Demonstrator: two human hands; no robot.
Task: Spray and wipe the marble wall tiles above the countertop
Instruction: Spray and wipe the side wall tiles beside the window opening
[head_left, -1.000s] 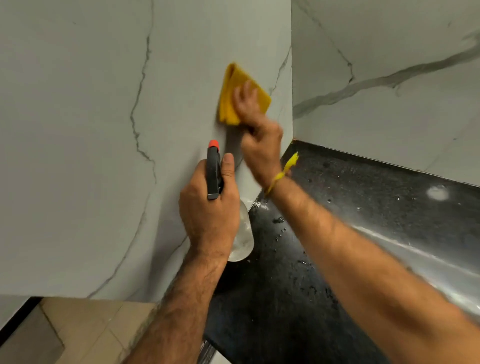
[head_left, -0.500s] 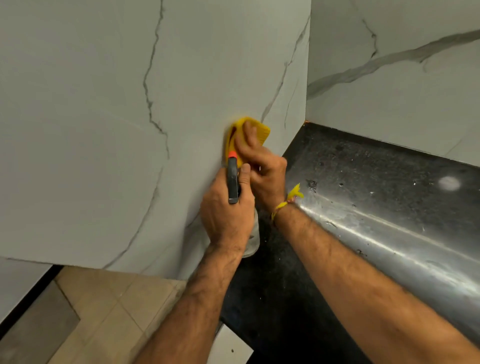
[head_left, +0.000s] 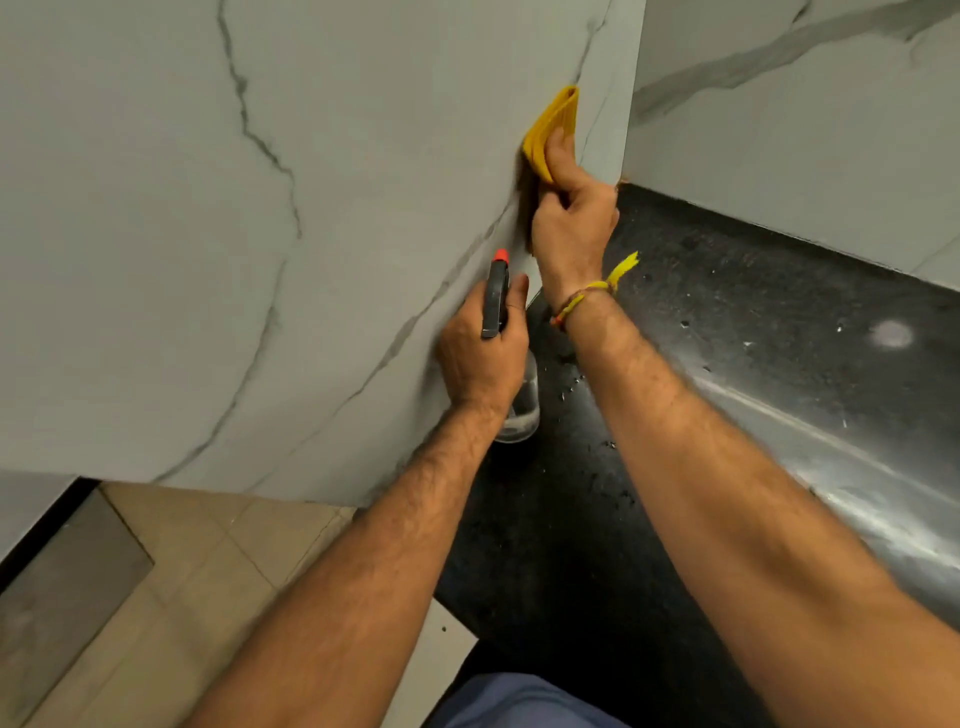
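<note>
Wiping near wall corner: soft, limp yellow cloth (head_left: 551, 132) is pressed flat on marble wall (head_left: 363, 208) by right hand (head_left: 571, 218); spray bottle (head_left: 496, 301), light, likely slippery, is gripped at neck by left hand (head_left: 480, 353).

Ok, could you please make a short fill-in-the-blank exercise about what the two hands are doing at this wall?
1. The right hand presses a folded cloth of ____ colour against the marble wall.
2. The spray bottle, with its orange-red tip, is held by the ____ hand.
3. The countertop below the wall is ____ in colour and carries water droplets.
4. A yellow thread band is tied on the ____ wrist.

Missing words: yellow; left; black; right
</note>
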